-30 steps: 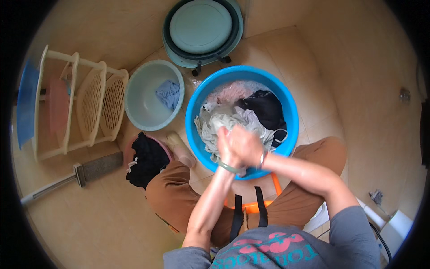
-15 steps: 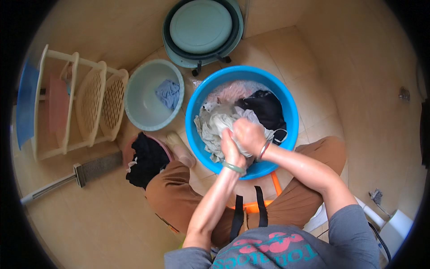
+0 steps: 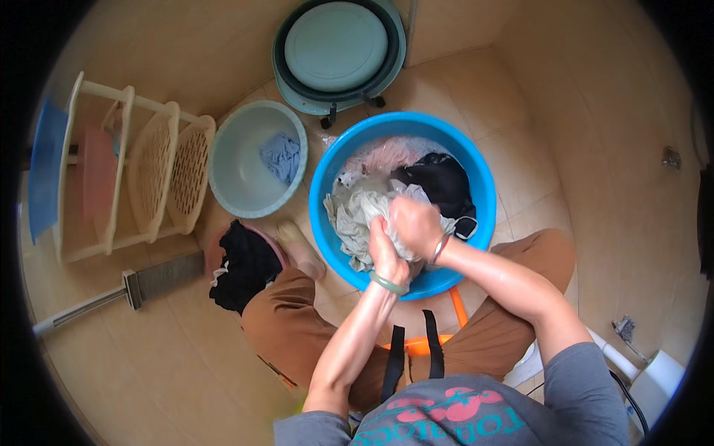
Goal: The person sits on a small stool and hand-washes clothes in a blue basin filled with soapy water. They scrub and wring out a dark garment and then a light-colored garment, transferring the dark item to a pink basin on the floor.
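Note:
Both my hands are over a round blue basin [image 3: 476, 172] full of wet laundry. My left hand [image 3: 384, 251] and my right hand [image 3: 415, 225] are pressed together, both gripping a bunch of pale grey-white cloth [image 3: 355, 214] that trails down into the basin. A black garment [image 3: 441, 181] and a pink one [image 3: 387, 155] lie in the water behind it. Each wrist carries a bangle.
A smaller pale green basin [image 3: 236, 178] with a blue cloth [image 3: 282, 156] stands to the left. A pink bowl holds black clothes [image 3: 244, 264] by my left knee. Beyond are a cream rack [image 3: 126, 171], a long-handled brush [image 3: 145, 280], and a teal tub [image 3: 338, 52] on legs.
My clasped hands have slid a little forward and back over the cloth, rubbing it; the pale cloth has bunched up more between them.

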